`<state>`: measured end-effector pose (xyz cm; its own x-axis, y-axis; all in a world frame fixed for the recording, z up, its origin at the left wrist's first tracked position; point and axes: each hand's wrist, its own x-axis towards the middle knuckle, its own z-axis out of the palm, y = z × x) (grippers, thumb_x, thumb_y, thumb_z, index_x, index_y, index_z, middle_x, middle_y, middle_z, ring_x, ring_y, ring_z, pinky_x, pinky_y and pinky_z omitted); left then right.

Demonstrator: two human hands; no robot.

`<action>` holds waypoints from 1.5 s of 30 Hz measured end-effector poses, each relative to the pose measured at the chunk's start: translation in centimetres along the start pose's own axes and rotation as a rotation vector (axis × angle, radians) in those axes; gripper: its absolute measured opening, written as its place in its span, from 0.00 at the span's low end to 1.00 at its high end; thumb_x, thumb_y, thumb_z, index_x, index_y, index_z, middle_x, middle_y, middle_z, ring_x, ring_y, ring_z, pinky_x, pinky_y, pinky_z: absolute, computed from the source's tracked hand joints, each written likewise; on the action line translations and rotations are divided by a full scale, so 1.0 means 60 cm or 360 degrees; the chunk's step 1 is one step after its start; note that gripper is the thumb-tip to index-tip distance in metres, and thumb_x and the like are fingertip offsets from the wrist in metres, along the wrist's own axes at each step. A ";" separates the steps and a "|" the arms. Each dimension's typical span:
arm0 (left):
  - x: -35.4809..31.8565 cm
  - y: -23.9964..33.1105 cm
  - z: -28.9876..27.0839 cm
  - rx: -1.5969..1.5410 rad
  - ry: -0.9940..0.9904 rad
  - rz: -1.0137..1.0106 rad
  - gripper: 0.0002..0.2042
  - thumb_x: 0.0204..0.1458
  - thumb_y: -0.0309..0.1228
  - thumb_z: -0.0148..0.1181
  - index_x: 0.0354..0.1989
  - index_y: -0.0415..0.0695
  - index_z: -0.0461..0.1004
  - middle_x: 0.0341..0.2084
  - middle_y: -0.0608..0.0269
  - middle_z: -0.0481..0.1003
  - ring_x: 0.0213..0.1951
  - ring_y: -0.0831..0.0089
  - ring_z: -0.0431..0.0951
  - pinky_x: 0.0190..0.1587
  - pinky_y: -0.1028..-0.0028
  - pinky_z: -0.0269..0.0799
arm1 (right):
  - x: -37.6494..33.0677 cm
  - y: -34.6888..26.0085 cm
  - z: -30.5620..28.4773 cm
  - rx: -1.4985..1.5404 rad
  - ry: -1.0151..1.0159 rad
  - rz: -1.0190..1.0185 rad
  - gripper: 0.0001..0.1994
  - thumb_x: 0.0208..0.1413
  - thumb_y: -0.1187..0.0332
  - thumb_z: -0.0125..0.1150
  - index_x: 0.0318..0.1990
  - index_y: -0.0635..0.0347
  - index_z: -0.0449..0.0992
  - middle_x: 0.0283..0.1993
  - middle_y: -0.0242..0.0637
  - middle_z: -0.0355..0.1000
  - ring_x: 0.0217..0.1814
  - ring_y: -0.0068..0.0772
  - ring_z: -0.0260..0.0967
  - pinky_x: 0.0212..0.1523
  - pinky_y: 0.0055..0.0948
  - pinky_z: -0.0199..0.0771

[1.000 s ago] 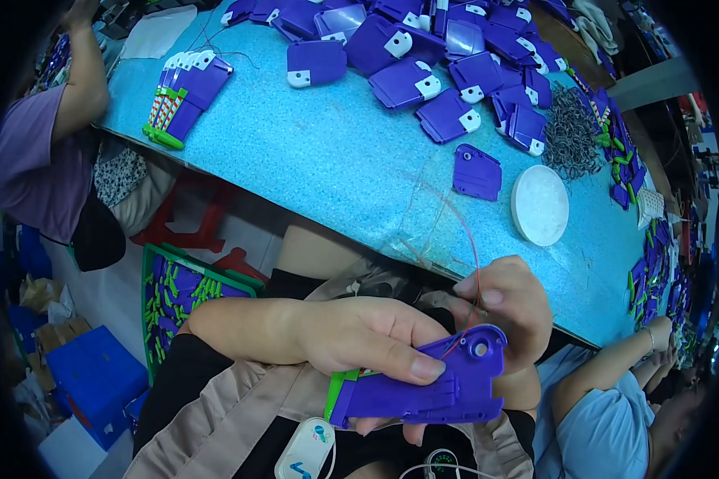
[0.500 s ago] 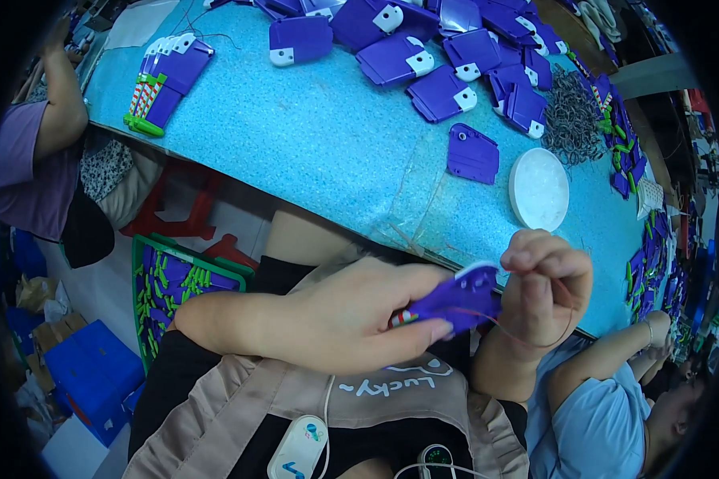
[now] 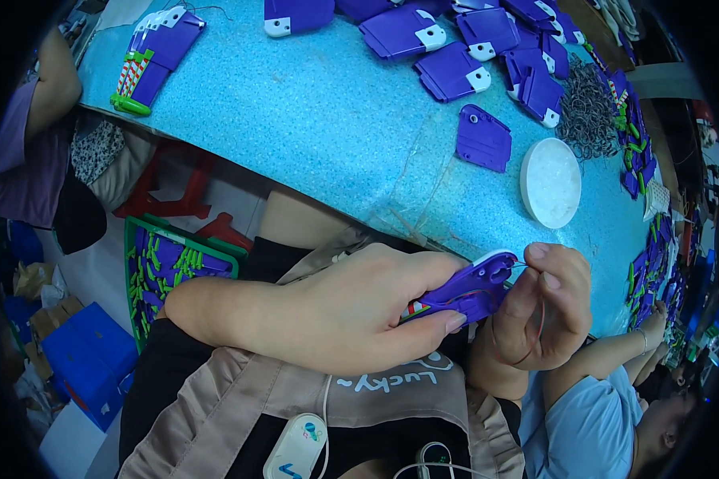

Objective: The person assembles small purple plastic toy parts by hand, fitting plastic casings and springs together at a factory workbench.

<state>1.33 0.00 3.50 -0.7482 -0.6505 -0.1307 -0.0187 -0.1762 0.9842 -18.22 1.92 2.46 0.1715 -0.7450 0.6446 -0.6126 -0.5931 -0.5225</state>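
My left hand [image 3: 367, 307] is closed around a purple plastic shell [image 3: 478, 289] with a white end and a red-and-white striped, green-edged part near the palm. The shell's hollow inside, with small round posts, faces up. At its right end my right hand [image 3: 553, 307] pinches a thin reddish wire [image 3: 542, 323], which loops down past the fingers. A short stretch of wire runs from the fingertips to the shell's tip. On the table ahead lie a loose purple half shell [image 3: 483, 138] and a round white dish [image 3: 550, 184].
Purple-and-white shells [image 3: 455, 72] are heaped at the far side, beside a pile of grey wire pieces [image 3: 587, 112]. A fanned stack of striped pieces [image 3: 156, 60] lies far left. A green crate [image 3: 236, 251] of parts stands by my left arm. Co-workers sit left and right.
My right fingertips have come down against the shell's white end with the wire. The shell has tilted so its inside shows more. The table scene has shifted slightly in view.
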 end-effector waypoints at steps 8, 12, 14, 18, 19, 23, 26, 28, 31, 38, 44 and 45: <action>-0.002 0.001 -0.002 0.0150 0.0038 0.0051 0.12 0.49 0.26 0.56 0.42 0.36 0.68 0.24 0.59 0.72 0.24 0.72 0.73 0.25 0.74 0.65 | 0.004 -0.009 -0.005 -0.0130 -0.0073 -0.0096 0.18 0.44 0.80 0.62 0.40 0.54 0.62 0.35 0.35 0.72 0.31 0.35 0.70 0.34 0.32 0.64; -0.004 -0.005 0.003 0.0175 0.0056 0.0060 0.13 0.49 0.27 0.55 0.43 0.36 0.68 0.24 0.58 0.72 0.24 0.69 0.73 0.25 0.73 0.65 | 0.006 -0.012 -0.006 -0.0201 -0.0116 -0.0139 0.21 0.43 0.81 0.62 0.43 0.54 0.60 0.33 0.36 0.72 0.30 0.34 0.69 0.33 0.32 0.63; -0.004 -0.010 0.006 0.0270 0.0155 0.0135 0.14 0.49 0.26 0.55 0.44 0.36 0.67 0.24 0.57 0.72 0.23 0.66 0.73 0.25 0.72 0.65 | 0.006 -0.012 -0.002 -0.0197 -0.0115 -0.0125 0.22 0.43 0.81 0.62 0.43 0.54 0.59 0.32 0.36 0.72 0.29 0.34 0.69 0.32 0.32 0.63; -0.004 -0.007 0.005 0.0353 0.0131 0.0098 0.14 0.49 0.26 0.55 0.45 0.36 0.67 0.24 0.56 0.71 0.23 0.64 0.72 0.25 0.71 0.65 | 0.006 -0.013 0.003 -0.0199 -0.0090 -0.0116 0.22 0.43 0.81 0.62 0.43 0.54 0.59 0.32 0.37 0.72 0.29 0.34 0.69 0.32 0.32 0.63; -0.004 -0.010 0.006 0.0359 0.0168 0.0152 0.14 0.49 0.26 0.55 0.44 0.36 0.67 0.24 0.55 0.71 0.23 0.64 0.73 0.25 0.71 0.65 | 0.005 -0.013 0.004 -0.0183 -0.0054 -0.0119 0.20 0.43 0.80 0.62 0.42 0.55 0.61 0.32 0.37 0.72 0.29 0.34 0.69 0.33 0.32 0.63; -0.005 -0.009 0.005 0.0367 0.0214 0.0233 0.14 0.48 0.25 0.56 0.43 0.35 0.68 0.22 0.56 0.72 0.22 0.65 0.73 0.23 0.72 0.64 | 0.012 -0.019 -0.004 -0.0204 -0.0278 -0.0009 0.14 0.44 0.80 0.62 0.37 0.60 0.66 0.34 0.42 0.72 0.32 0.36 0.71 0.37 0.33 0.67; -0.006 0.006 -0.004 0.0256 0.0067 0.0149 0.13 0.49 0.25 0.57 0.42 0.35 0.68 0.22 0.57 0.73 0.22 0.73 0.73 0.22 0.75 0.64 | 0.010 -0.027 0.003 0.0830 0.0164 0.0723 0.07 0.46 0.79 0.60 0.32 0.66 0.68 0.35 0.48 0.72 0.36 0.39 0.72 0.43 0.33 0.69; -0.006 0.017 -0.015 0.0115 -0.0070 0.0060 0.12 0.49 0.25 0.57 0.42 0.35 0.69 0.22 0.59 0.74 0.23 0.76 0.73 0.23 0.76 0.64 | 0.027 -0.038 -0.022 0.1665 -0.0079 0.1441 0.07 0.48 0.77 0.58 0.32 0.70 0.67 0.36 0.53 0.72 0.41 0.42 0.71 0.47 0.34 0.69; -0.010 0.006 -0.013 -0.0399 -0.0199 -0.0098 0.12 0.50 0.26 0.57 0.43 0.34 0.69 0.24 0.61 0.75 0.24 0.82 0.72 0.24 0.79 0.65 | 0.042 -0.004 -0.017 0.1516 -0.0347 0.1154 0.04 0.49 0.78 0.53 0.32 0.70 0.68 0.32 0.48 0.71 0.37 0.35 0.70 0.40 0.29 0.69; -0.017 0.007 -0.014 -0.0211 0.0067 0.0284 0.13 0.51 0.27 0.53 0.44 0.36 0.68 0.25 0.59 0.72 0.25 0.73 0.71 0.28 0.76 0.64 | 0.075 0.003 -0.009 0.0300 0.0056 0.0578 0.06 0.46 0.75 0.56 0.32 0.66 0.73 0.43 0.47 0.69 0.48 0.39 0.66 0.49 0.32 0.63; 0.007 -0.017 0.010 0.0517 0.0601 0.0508 0.14 0.48 0.23 0.51 0.44 0.35 0.63 0.31 0.47 0.69 0.32 0.48 0.70 0.31 0.60 0.65 | 0.046 -0.031 0.014 0.0207 -0.0340 0.0296 0.07 0.38 0.76 0.63 0.29 0.61 0.75 0.50 0.54 0.65 0.58 0.55 0.59 0.58 0.47 0.55; 0.007 -0.017 0.010 0.0525 0.0555 0.0454 0.12 0.48 0.23 0.51 0.42 0.36 0.63 0.30 0.46 0.69 0.32 0.48 0.70 0.30 0.60 0.64 | 0.047 -0.033 0.016 0.0030 -0.0344 0.0186 0.08 0.36 0.76 0.65 0.28 0.61 0.75 0.49 0.52 0.66 0.58 0.55 0.60 0.57 0.48 0.55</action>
<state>0.64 0.35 2.49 -0.4913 -0.8543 0.1699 -0.0961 0.2471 0.9642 -15.77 0.72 4.76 0.2627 -0.8556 0.4461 -0.6237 -0.5034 -0.5980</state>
